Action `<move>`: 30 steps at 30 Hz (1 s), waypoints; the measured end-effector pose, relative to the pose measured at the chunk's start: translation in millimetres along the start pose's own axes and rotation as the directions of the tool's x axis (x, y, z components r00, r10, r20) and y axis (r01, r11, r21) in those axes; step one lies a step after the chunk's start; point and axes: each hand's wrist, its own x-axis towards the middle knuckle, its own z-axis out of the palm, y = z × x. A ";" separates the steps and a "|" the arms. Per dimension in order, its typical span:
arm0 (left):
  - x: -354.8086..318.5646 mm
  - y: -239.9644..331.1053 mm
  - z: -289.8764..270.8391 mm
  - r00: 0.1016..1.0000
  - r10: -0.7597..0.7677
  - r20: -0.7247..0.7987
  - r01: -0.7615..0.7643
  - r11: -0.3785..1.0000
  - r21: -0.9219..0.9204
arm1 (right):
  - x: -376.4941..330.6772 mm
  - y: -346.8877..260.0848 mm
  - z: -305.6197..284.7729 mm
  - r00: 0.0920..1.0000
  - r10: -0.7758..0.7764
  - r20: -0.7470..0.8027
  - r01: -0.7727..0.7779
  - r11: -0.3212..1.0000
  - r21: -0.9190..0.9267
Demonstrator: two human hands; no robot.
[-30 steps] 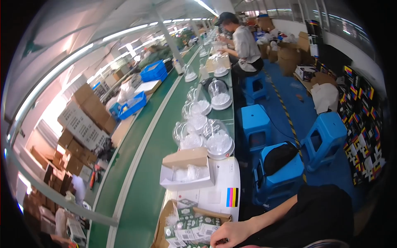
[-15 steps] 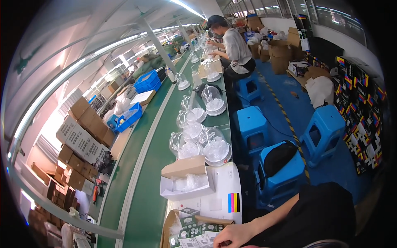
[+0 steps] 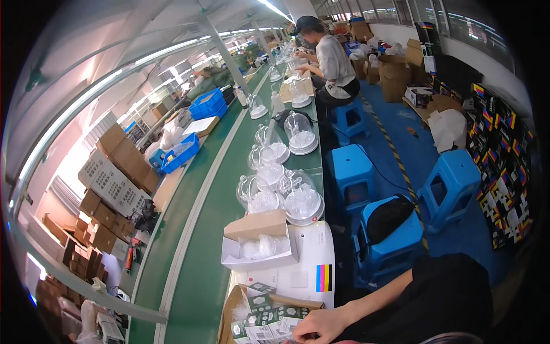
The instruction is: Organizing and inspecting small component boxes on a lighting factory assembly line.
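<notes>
My right hand (image 3: 322, 325) comes in from the lower right, beside an open cardboard box (image 3: 309, 301). Its fingers curl downward and closed near the picture's lower edge; what they hold, if anything, is hidden. Several green-and-white printed packets (image 3: 269, 316) lie in that box, with clear plastic wrap at its left side. Nowhere in the picture does my left hand show. Just beyond stands an open white carton (image 3: 259, 259) with clear crinkled plastic inside, on a white printed sheet (image 3: 317, 246). Farther along, several clear domes on white round bases, such as this dome (image 3: 301, 198), crowd the bench.
A green bench (image 3: 197, 261) runs away from me, with blue bins (image 3: 207, 106) along its far left side. Blue stools (image 3: 350, 172) stand to the right, one bearing a black bag (image 3: 389, 219). Another person (image 3: 329, 60) works farther down. Printed boxes (image 3: 501, 166) are stacked at right.
The view has shifted slightly, so the far bench and the person appear a little farther right. My right hand stays by the cardboard box, its fingers still curled.
</notes>
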 end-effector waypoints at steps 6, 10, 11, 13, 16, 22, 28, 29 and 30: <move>-8.1 3.5 -7.3 1.000 -0.004 0.007 0.004 0.994 0.107 | 6.1 4.8 0.5 0.999 0.029 -0.014 -0.028 0.999 0.032; -16.2 3.8 -13.6 1.000 -0.010 0.024 0.006 0.982 0.190 | 11.4 43.0 19.6 0.993 0.116 -0.037 -0.100 0.951 0.294; -19.7 2.9 -15.7 0.999 -0.015 0.032 0.007 0.977 0.211 | 11.1 45.2 23.1 0.992 0.120 -0.038 -0.103 0.948 0.300; -24.1 1.5 -18.4 0.999 -0.024 0.033 0.015 0.969 0.246 | 13.6 47.9 26.9 0.985 0.166 -0.051 -0.135 0.918 0.373; -25.0 -0.1 -20.3 0.999 -0.031 0.034 0.019 0.956 0.292 | 13.4 54.4 37.2 0.977 0.210 -0.030 -0.183 0.907 0.380; -37.6 -6.5 -28.9 0.997 -0.067 0.044 0.045 0.920 0.390 | 12.6 55.4 40.2 0.973 0.217 -0.075 -0.166 0.891 0.423; -46.8 -58.3 -7.0 0.975 0.200 -0.095 -0.144 0.900 0.411 | 11.8 44.6 32.3 0.975 0.220 -0.040 -0.180 0.876 0.447; -49.6 -52.7 -9.2 0.974 0.217 -0.069 -0.166 0.885 0.435 | 12.7 39.6 28.1 0.972 0.232 -0.045 -0.183 0.861 0.475; -51.2 -46.8 -10.0 0.972 0.230 -0.042 -0.186 0.869 0.459 | 12.4 35.5 24.6 0.968 0.245 -0.049 -0.187 0.843 0.505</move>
